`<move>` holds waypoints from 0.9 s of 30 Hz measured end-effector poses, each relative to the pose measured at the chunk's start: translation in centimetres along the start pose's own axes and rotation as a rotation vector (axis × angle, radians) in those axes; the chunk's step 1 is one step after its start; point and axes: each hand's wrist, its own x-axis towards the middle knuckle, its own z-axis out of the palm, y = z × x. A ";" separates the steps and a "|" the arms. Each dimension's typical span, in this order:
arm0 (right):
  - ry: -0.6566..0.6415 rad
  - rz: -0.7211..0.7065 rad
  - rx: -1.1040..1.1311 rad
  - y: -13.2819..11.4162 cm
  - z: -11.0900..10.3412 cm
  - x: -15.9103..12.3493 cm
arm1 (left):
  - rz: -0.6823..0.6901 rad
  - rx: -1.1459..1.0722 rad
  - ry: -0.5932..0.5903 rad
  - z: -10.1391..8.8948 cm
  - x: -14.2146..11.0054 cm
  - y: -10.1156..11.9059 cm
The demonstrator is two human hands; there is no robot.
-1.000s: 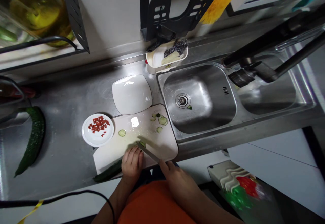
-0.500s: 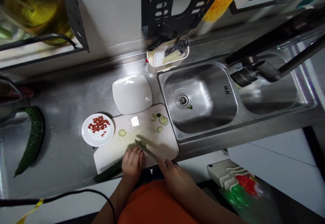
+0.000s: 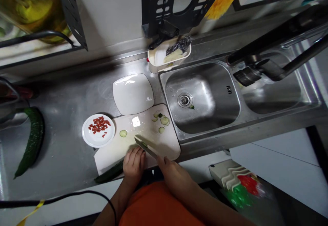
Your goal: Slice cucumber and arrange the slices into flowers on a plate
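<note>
On the white cutting board (image 3: 164,151) my left hand (image 3: 134,163) is closed over a dark green cucumber (image 3: 110,173), whose far end sticks out to the left. My right hand (image 3: 171,171) grips a knife (image 3: 145,146), its handle mostly hidden in the fingers. The blade slants up and left, just beside my left fingertips, with a cucumber slice (image 3: 144,144) against it. Several thin slices (image 3: 164,120) lie at the board's upper right, and a single slice (image 3: 123,133) lies further left.
A small white plate (image 3: 85,135) of chopped red pieces (image 3: 99,125) touches the board's left side. Behind the board stands a square white plate (image 3: 133,94). The steel sink (image 3: 202,96) is to the right; another cucumber (image 3: 32,142) lies far left.
The knife in my right hand has shifted slightly left and up, its blade now over the slice beside my left fingers. My left hand stays on the cucumber.
</note>
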 end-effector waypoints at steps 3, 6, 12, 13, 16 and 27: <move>0.044 0.008 -0.012 -0.2 0.3 0.3 | -0.001 -0.002 -0.002 0.1 -0.1 -0.1; 0.065 -0.008 -0.008 -0.1 0.6 0.7 | 0.005 0.000 -0.007 0.1 -0.1 -0.1; 0.091 -0.030 0.031 0.1 1.4 1.6 | 0.000 -0.007 -0.001 0.1 -0.1 -0.1; 0.096 -0.029 0.037 0.1 1.6 1.8 | -0.004 -0.013 -0.008 0.1 -0.1 -0.1; 0.087 -0.015 0.041 0.1 2.1 2.2 | -0.010 -0.022 -0.018 0.1 -0.1 -0.1; 0.062 0.019 0.033 1.3 1.7 0.5 | -0.017 -0.016 -0.029 0.0 -0.1 -0.1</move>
